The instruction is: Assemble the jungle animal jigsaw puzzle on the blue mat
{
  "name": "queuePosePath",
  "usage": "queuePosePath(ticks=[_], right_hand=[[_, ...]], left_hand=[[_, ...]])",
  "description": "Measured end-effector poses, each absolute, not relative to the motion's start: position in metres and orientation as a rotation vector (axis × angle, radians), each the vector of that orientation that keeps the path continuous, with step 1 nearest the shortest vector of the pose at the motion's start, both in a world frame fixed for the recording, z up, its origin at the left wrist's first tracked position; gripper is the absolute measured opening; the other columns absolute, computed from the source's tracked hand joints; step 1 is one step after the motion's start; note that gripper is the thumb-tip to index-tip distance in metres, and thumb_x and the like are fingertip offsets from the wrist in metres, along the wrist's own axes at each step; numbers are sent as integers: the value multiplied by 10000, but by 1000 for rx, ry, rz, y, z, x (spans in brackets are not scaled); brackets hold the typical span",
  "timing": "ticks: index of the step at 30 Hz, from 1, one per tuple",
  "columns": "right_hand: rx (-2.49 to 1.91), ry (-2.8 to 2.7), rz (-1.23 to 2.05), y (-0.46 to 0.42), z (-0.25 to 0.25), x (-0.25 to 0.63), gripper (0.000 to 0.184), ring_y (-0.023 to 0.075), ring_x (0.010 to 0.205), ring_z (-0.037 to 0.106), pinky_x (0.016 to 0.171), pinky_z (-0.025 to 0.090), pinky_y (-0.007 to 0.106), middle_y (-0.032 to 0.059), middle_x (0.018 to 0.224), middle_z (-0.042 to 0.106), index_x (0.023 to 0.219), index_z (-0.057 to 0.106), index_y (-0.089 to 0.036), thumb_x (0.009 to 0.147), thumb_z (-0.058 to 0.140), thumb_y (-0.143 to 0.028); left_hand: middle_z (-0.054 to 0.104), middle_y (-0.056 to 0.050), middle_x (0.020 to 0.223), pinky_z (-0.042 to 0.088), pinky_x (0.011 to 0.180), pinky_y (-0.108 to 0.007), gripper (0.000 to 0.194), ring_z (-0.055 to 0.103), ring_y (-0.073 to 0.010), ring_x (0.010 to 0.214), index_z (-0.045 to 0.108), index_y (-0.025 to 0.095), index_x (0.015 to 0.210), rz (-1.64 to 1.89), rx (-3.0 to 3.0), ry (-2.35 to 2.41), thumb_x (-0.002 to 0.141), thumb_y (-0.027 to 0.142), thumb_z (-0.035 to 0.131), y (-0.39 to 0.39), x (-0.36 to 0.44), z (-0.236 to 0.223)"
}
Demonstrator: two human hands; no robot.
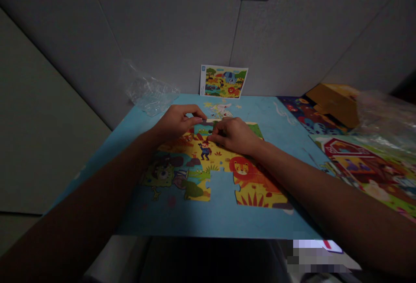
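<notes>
A partly joined jigsaw puzzle (224, 159) of safari animals lies on the light blue table (195, 222). It shows a person in a hat, an orange lion at the right, and a gap at its near middle edge. At the puzzle's far edge, my left hand (177, 120) has thumb and index finger closed on a puzzle piece (208, 122). My right hand (236, 135) is curled just right of it, its fingers pinched at the same piece's right side. Its fingertips partly hide the piece there.
A picture card (225, 82) of the whole scene leans on the grey wall (162, 27). Crumpled clear plastic (151, 94) lies at the back left. To the right are a farm-scene picture (373, 170), an orange-brown box (338, 103) and more clear plastic (386, 118).
</notes>
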State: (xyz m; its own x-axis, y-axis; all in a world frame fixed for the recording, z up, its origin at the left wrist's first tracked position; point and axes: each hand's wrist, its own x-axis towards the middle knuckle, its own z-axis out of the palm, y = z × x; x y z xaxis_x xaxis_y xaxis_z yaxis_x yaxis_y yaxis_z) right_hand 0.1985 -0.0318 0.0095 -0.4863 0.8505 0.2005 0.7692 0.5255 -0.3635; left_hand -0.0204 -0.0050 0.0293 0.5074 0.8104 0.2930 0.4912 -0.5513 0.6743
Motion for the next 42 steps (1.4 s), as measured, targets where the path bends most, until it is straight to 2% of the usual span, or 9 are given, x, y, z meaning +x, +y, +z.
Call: queuePosePath(ticks=[4,10,13,20,26,31,36,42], right_hand=[[-1317,-2420,308,-31,8,198,208,165,715,580,699,350,295,44,734,698,764,728,-185,895,668,-335],[-1318,-2431,311,-30,8,199,212,159,706,573,696,347,291,41,731,697,763,725,-182,900,668,-333],[-1314,-2434,291,-30,8,199,205,162,709,569,694,342,297,42,733,692,766,730,-187,900,673,-332],[-1305,-2448,242,-28,5,199,210,171,715,571,685,337,308,43,736,693,764,737,-204,898,693,-359],[-1361,-2346,237,-26,4,202,352,139,604,479,614,285,307,34,642,628,711,722,-187,948,598,-416],[-1502,-2194,267,-21,0,204,366,129,560,418,589,248,319,22,597,572,679,699,-173,924,591,-422],[-1543,-2073,402,-13,-9,207,372,130,556,437,580,253,314,8,563,551,651,670,-182,905,583,-440],[-1528,-2058,411,-10,-12,209,390,122,539,415,580,251,328,6,556,532,601,624,-188,899,582,-437]], left_hand=[[690,-16,737,455,530,-202,223,563,-97,559,735,146,975,768,2178,1059,844,255,591,-4,-23,32],[724,-45,864,462,536,-197,250,563,-85,573,737,135,991,745,2213,1026,852,247,562,-2,-26,32],[715,-41,860,459,533,-194,273,550,-79,556,731,132,1017,716,2221,1019,860,273,556,-1,-28,31],[670,-20,858,426,519,-179,311,496,-55,524,717,132,1036,697,2222,1008,782,303,664,3,-32,30],[653,-9,765,413,550,-215,292,539,-107,573,714,151,1029,563,2274,1159,789,297,636,15,-56,36],[616,-3,686,401,605,-245,317,527,-131,605,717,135,1021,418,2375,1244,780,308,606,31,-81,33],[642,-23,738,436,682,-257,320,571,-148,672,727,133,1001,534,2329,1380,793,289,540,38,-88,27],[704,-64,847,457,718,-279,311,600,-173,757,755,128,977,643,2292,1510,776,238,544,43,-88,24]])
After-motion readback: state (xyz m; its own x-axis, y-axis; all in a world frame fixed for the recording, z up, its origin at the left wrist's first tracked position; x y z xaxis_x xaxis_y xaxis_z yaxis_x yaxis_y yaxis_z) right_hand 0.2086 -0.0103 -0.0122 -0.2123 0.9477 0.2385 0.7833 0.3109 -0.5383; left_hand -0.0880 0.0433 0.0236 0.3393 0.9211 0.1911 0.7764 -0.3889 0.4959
